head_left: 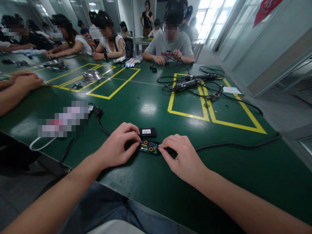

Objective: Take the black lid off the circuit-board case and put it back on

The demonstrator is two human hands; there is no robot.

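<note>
You face a green counter [146, 107] marked with yellow tape outlines [188, 114]. Beyond it stands another table [143, 41]. To your right, glass-like panels [258, 42] line a greyish floor [209, 58], and bright windows [212, 14] glow behind; the far wall seems pale, though it's blurry.

Single head-worn view from the table's near edge, facing forward and down, wide, close over both forearms, green tabletop [136, 110] running from near to far, glass partitions [265, 42] at far right
</note>
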